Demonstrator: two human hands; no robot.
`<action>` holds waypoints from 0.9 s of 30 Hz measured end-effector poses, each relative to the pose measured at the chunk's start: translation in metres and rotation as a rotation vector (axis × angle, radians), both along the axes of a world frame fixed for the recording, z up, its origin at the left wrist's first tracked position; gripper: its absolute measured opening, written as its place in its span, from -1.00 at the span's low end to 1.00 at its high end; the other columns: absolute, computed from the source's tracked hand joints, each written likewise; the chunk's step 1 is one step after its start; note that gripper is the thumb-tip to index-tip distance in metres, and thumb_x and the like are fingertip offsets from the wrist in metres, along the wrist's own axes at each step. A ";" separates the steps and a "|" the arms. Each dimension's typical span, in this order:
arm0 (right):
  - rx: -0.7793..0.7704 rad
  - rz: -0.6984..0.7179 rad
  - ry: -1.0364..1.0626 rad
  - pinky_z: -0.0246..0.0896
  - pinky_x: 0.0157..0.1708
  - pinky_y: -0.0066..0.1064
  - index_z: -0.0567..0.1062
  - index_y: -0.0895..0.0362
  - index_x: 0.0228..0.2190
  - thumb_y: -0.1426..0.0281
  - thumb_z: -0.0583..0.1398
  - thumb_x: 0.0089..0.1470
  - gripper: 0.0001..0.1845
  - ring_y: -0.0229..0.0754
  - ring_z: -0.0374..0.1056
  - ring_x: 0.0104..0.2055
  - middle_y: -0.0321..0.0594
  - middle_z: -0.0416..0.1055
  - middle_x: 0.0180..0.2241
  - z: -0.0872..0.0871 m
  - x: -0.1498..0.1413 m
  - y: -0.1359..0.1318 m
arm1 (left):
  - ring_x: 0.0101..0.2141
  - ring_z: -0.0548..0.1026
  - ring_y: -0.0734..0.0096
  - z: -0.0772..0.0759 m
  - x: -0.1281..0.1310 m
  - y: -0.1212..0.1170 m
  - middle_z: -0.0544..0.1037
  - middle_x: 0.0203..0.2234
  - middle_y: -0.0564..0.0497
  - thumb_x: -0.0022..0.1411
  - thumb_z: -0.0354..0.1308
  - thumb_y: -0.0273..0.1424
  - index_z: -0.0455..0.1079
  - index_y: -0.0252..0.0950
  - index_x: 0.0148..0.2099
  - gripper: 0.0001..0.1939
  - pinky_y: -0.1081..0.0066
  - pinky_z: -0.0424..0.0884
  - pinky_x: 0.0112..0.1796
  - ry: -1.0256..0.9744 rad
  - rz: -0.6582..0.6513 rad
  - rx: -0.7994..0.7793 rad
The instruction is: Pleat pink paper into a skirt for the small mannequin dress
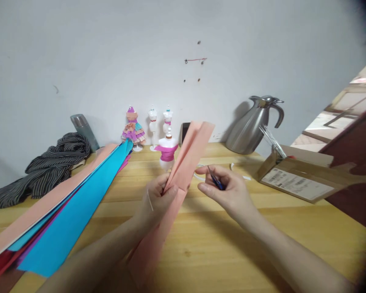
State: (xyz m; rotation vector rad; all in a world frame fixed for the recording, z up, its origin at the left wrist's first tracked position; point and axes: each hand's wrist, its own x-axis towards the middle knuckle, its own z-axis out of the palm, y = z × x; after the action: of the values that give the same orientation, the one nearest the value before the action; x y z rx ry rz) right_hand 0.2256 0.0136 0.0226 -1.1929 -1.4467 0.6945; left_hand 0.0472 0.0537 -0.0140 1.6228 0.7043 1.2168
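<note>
My left hand [157, 200] is closed on a long folded strip of salmon-pink paper [190, 152], pinching it near its middle so the strip rises toward the wall. A thin white strand hangs from that hand. My right hand [227, 190] is just right of the strip, fingers pinched on a small dark blue tool [216, 181] that may be tweezers. Behind the strip stands a small white mannequin [167, 152] wrapped in magenta paper.
Long sheets of pink, blue and purple paper [70, 207] lie at the left of the wooden table [219, 240]. At the wall stand several small mannequins [134, 128], a steel jug [252, 126], a grey flask [84, 130] and striped cloth [49, 167]. A cardboard box [295, 179] sits right.
</note>
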 end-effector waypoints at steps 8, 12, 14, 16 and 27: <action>-0.126 0.079 0.060 -0.18 -0.59 -0.46 0.30 0.12 -0.63 0.20 0.34 -0.25 -0.65 -0.36 -0.08 -0.59 -0.44 0.02 -0.67 -0.020 -0.007 0.011 | -0.43 0.41 0.34 -0.004 0.003 -0.006 0.48 -0.53 0.00 0.15 0.12 -0.37 0.45 -0.36 -0.34 -0.84 0.41 0.30 -0.39 0.093 -0.011 0.082; -0.103 0.070 0.083 -0.10 -0.56 -0.44 0.33 0.14 -0.63 0.23 0.31 -0.21 -0.69 -0.34 -0.01 -0.57 -0.39 0.11 -0.65 -0.022 -0.009 0.010 | -0.44 0.40 0.35 -0.003 0.004 -0.005 0.43 -0.57 0.02 0.13 0.14 -0.36 0.45 -0.35 -0.38 -0.85 0.42 0.31 -0.39 0.080 -0.055 0.048; -0.088 0.064 0.089 -0.10 -0.57 -0.44 0.33 0.14 -0.65 0.23 0.28 -0.17 -0.70 -0.34 -0.01 -0.58 -0.38 0.11 -0.66 -0.021 -0.010 0.008 | -0.45 0.38 0.37 -0.002 0.003 -0.006 0.43 -0.57 0.03 0.12 0.15 -0.37 0.46 -0.35 -0.37 -0.86 0.43 0.29 -0.40 0.078 -0.061 0.026; -0.061 0.036 0.097 -0.15 -0.59 -0.44 0.30 0.13 -0.69 0.22 0.25 -0.13 -0.67 -0.35 -0.06 -0.59 -0.40 0.04 -0.68 -0.021 -0.011 0.007 | -0.45 0.37 0.39 -0.001 0.003 -0.007 0.42 -0.57 0.04 0.11 0.15 -0.38 0.46 -0.35 -0.36 -0.87 0.44 0.28 -0.42 0.073 -0.063 -0.010; -0.028 0.023 0.074 -0.14 -0.59 -0.45 0.29 0.13 -0.71 0.21 0.24 -0.08 -0.64 -0.35 -0.04 -0.60 -0.39 0.06 -0.68 -0.027 -0.011 0.009 | -0.56 0.25 0.52 -0.001 0.001 -0.003 0.33 -0.65 0.11 0.01 0.21 -0.38 0.38 -0.36 -0.50 -0.85 0.49 0.13 -0.52 0.166 -0.009 -0.135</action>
State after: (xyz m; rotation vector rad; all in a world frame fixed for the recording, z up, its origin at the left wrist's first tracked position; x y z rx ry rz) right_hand 0.2146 0.0225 -0.0044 -1.1618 -1.3946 0.7690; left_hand 0.0484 0.0508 -0.0147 1.6240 0.8634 1.0134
